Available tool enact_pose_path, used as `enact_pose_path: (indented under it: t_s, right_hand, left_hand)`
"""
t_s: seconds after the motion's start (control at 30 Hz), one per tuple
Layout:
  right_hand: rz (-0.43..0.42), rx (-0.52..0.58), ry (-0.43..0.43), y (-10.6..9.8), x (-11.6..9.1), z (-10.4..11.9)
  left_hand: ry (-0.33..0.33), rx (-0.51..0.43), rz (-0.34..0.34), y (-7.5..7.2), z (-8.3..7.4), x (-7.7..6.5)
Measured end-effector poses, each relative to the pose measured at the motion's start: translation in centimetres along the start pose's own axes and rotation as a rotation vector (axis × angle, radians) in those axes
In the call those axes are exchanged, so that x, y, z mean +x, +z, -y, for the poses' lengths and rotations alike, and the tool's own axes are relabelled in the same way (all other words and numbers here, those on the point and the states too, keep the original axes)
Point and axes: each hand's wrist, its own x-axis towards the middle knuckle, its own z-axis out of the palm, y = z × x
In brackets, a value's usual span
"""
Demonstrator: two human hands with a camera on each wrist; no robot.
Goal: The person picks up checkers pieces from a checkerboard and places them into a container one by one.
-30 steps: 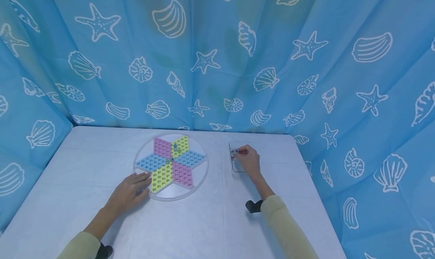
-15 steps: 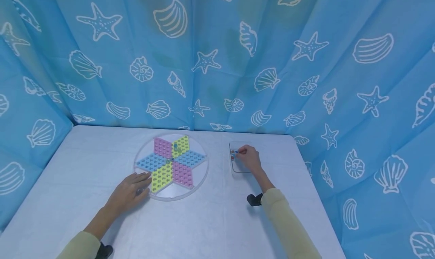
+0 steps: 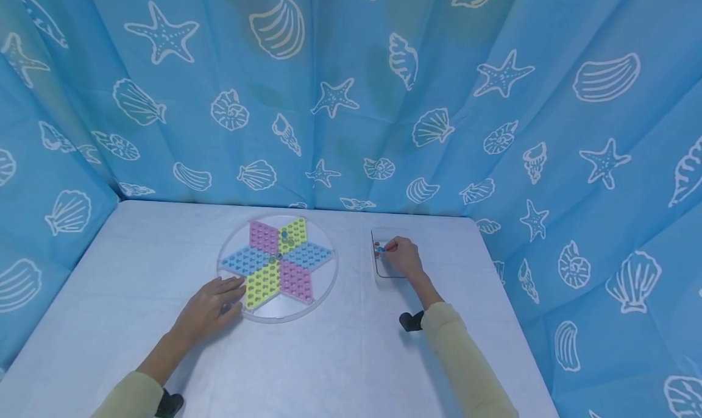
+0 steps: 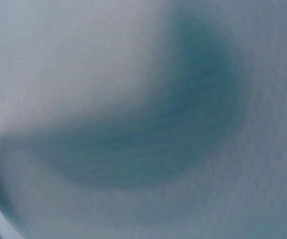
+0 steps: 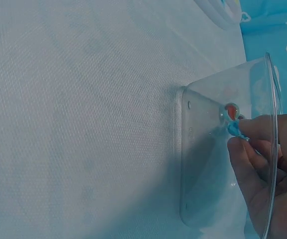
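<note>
In the head view, my left hand (image 3: 211, 308) lies at the near left edge of a round Chinese checkers board (image 3: 320, 296), its fingers extended and touching the rim. The board has a star of pink, yellow and blue sections, with several marbles on it. My right hand (image 3: 404, 258) reaches into a clear plastic box (image 3: 382, 280) to the right of the board. In the right wrist view, its thumb and forefinger pinch a blue marble (image 5: 234, 129) low inside the box. A red-and-clear marble (image 5: 231, 111) lies just beside it. The left wrist view shows only blurred white cloth and shadow.
A white cloth covers the table (image 3: 329, 363). Behind it and along both sides hangs a blue curtain (image 3: 351, 138) with white shells and starfish. The box's thin upright walls stand around my right hand.
My right hand has shifted slightly lower within the box, its fingertips staying by the blue marble. The left hand keeps its place at the board; the head view has shifted a little.
</note>
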Motion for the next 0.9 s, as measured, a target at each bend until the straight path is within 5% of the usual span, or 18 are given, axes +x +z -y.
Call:
enact_pose_path:
  t_s: [0.9]
  right_hand:
    - [0.035,-0.073,0.011,0.34,-0.21,0.26]
  left_hand:
    - [0.003,0.013,-0.009,-0.17,-0.18,-0.04]
